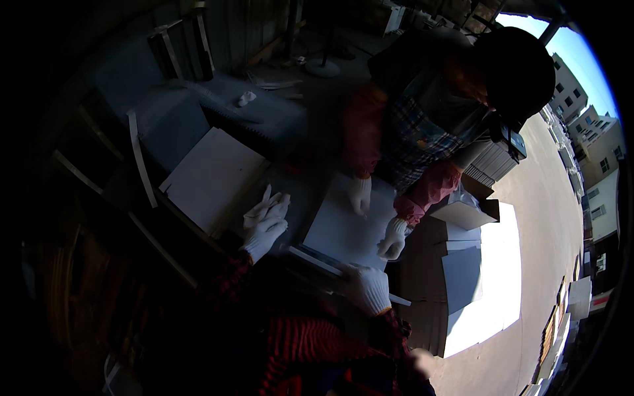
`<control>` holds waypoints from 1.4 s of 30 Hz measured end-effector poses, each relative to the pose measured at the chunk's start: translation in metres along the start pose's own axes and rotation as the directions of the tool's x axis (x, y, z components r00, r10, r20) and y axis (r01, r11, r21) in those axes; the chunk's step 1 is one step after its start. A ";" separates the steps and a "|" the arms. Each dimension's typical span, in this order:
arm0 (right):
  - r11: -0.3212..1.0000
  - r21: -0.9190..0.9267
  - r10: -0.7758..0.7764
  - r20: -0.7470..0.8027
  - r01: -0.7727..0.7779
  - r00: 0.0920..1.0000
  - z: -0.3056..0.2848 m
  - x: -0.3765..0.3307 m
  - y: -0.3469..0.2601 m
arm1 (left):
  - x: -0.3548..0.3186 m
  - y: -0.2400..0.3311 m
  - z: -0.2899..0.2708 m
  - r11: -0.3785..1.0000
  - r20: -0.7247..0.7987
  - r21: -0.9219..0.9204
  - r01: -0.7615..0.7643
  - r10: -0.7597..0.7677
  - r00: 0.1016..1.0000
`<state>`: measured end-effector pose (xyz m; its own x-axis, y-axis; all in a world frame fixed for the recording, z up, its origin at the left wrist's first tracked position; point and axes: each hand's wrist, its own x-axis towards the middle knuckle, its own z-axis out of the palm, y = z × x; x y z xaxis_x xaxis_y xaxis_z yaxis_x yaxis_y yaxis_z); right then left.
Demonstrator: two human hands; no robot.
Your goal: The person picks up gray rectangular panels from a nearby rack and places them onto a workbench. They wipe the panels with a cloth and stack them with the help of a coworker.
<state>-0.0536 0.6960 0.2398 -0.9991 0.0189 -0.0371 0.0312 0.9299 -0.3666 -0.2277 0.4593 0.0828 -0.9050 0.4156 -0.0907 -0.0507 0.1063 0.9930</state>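
1. At the frame's centre lies a flat, rectangular, whitish-grey panel; a long, narrow, pale strip runs along its lower edge.
2. The person's right hand, in a white knitted glove, is at that lower edge, covering part of the strip; blur hides whether its fingers are clamped on it.
3. The person's left hand, also white-gloved, is left of centre, well apart from the right; whether it grips anything I cannot tell.
4. Just beyond it, left of centre, lies a stack of white rectangular sheets.
5. A co-worker in a black cap and plaid apron leans in from the upper right, two white-gloved hands over the panel, hiding parts of it.
6. Right of centre are an open brown cardboard box and flat pale sheets, partly sunlit.
7. Upper left, a small crumpled white object rests on a grey surface.
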 end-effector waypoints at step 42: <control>-0.076 0.624 0.549 0.677 -0.777 0.490 0.064 -0.154 0.092 | -0.137 0.052 0.033 0.207 0.435 -0.614 0.762 -0.717 0.545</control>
<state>0.1049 0.7554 0.1521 -0.4537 0.2716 -0.8488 0.7915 -0.3148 -0.5238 -0.0925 0.4373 0.1446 -0.2728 0.5430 -0.7942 -0.9593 -0.2156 0.1821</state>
